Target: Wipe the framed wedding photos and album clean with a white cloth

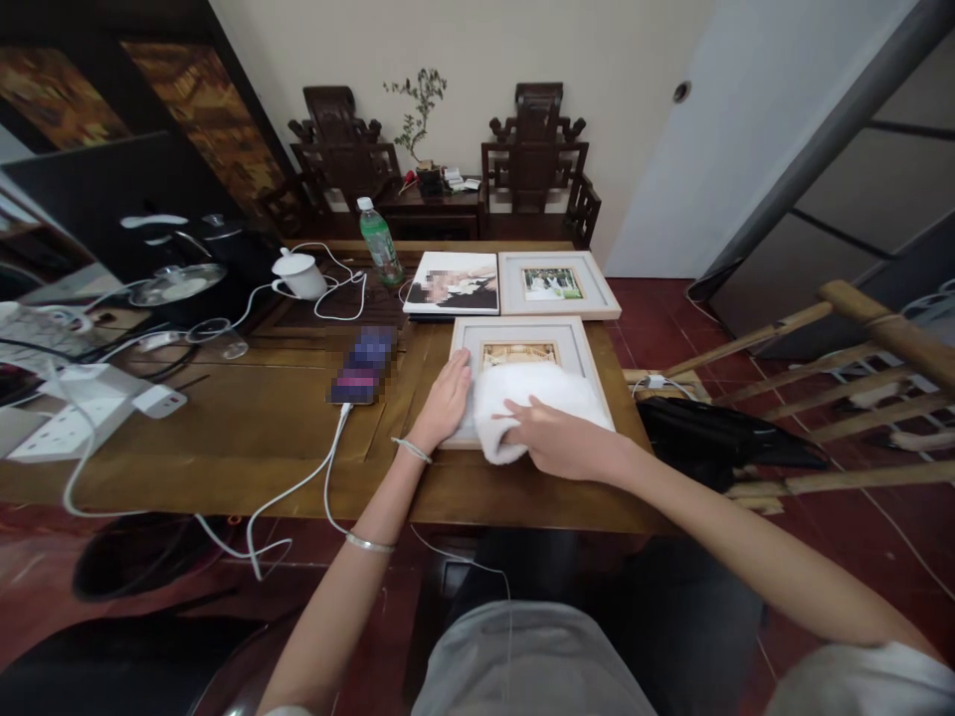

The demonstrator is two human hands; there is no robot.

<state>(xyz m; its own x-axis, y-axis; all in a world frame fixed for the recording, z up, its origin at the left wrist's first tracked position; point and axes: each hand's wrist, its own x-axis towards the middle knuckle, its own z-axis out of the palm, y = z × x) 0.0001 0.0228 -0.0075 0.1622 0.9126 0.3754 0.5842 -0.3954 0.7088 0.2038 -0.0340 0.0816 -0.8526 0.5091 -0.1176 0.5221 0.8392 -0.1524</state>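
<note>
A: The left hand (446, 400), how does it sit in the head view?
B: Open, palm flat on the left rim of the near picture frame (522, 331), which lies at the near edge of the wooden table (261, 428).
A: And the right hand (556, 438)?
B: Fingers closed on a white cloth (533, 390) bunched over the frame's lower half.
A: Around them?
B: A phone (364, 366) just left, and a second frame (558, 283) behind, flat on the table.
</note>
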